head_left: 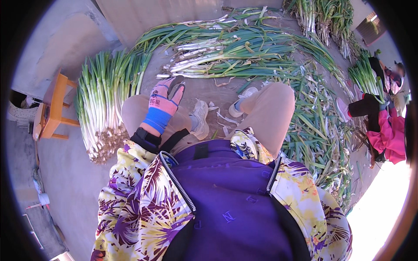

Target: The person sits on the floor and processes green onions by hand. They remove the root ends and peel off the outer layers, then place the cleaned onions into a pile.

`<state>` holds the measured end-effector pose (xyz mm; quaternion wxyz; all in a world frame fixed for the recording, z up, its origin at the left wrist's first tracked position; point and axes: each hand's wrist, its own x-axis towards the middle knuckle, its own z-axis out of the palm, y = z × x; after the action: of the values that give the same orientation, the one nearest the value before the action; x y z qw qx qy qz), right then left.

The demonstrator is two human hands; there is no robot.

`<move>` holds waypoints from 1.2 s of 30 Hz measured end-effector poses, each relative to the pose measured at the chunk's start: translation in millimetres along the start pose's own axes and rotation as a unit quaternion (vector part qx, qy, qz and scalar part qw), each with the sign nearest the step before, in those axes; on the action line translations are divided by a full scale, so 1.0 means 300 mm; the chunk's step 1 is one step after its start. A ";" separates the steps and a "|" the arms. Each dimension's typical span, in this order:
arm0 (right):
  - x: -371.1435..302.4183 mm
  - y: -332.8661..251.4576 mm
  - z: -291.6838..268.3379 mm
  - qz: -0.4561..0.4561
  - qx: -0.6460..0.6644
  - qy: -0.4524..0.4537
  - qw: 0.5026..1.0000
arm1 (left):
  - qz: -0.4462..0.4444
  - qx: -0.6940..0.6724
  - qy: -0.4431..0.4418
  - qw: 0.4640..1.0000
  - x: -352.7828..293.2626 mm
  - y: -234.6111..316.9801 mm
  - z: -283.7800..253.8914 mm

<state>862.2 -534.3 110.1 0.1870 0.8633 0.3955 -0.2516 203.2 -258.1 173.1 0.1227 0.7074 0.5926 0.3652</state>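
My left hand (pixel 164 99) wears a pink work glove with dark grey fingertips and a blue knit cuff. It is raised over my left knee, thumb and fingers apart, and nothing shows between them. Beside it on the left stands a large bundle of scallions (pixel 102 98), roots down and green tops up. In front of my feet lies a loose pile of long scallions (pixel 217 56), white ends to the left, just beyond my gloved fingertips. My right hand does not show; only a patterned jacket sleeve lies across my lap near the right thigh.
Stripped leaves and peelings (pixel 320 130) cover the ground on my right. More scallion bundles (pixel 324 21) lean at the back right. A wooden chair (pixel 56 106) stands at the left. At the far right another person sits beside a scallion bundle (pixel 365 74), with a pink garment (pixel 388 137) nearby.
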 end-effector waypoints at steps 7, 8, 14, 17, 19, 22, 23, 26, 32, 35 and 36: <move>-0.054 0.005 -0.024 0.001 -0.015 -0.005 1.000 | -0.053 -0.065 0.035 0.996 -0.039 -0.054 -0.002; -0.062 0.001 -0.039 0.001 -0.020 -0.005 1.000 | -0.110 -0.108 0.020 0.988 -0.033 -0.061 -0.019; -0.114 -0.061 -0.087 -0.029 -0.055 -0.006 0.998 | -0.216 -0.152 0.053 0.963 -0.039 -0.213 -0.110; -0.138 -0.166 -0.119 -0.069 -0.078 -0.003 0.995 | -0.142 -0.103 0.065 0.982 -0.084 -0.315 -0.148; -0.140 -0.286 -0.121 -0.111 -0.091 -0.003 0.990 | -0.244 -0.155 0.098 0.952 -0.111 -0.351 -0.163; -0.119 -0.521 -0.107 -0.186 -0.107 -0.003 0.977 | -0.303 -0.191 0.142 0.923 -0.160 -0.375 -0.144; -0.116 -0.617 -0.088 -0.214 -0.112 -0.003 0.970 | -0.316 -0.189 0.148 0.918 -0.157 -0.363 -0.142; -0.088 -0.929 -0.009 -0.306 -0.122 -0.008 0.944 | -0.340 -0.192 0.120 0.913 -0.178 -0.518 -0.111; -0.073 -1.419 0.144 -0.388 -0.129 -0.002 0.912 | -0.291 -0.271 0.112 0.911 -0.136 -0.407 -0.151; -0.057 -1.489 0.158 -0.398 -0.132 0.003 0.908 | -0.301 -0.265 0.125 0.907 -0.159 -0.398 -0.174; -0.050 -1.481 0.157 -0.396 -0.131 0.003 0.909 | -0.313 -0.276 0.127 0.900 -0.154 -0.369 -0.187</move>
<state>494.9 -293.6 26.0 0.1820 0.6046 0.7346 -0.2484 81.7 -286.0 128.4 0.3447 0.3704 0.6696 0.5437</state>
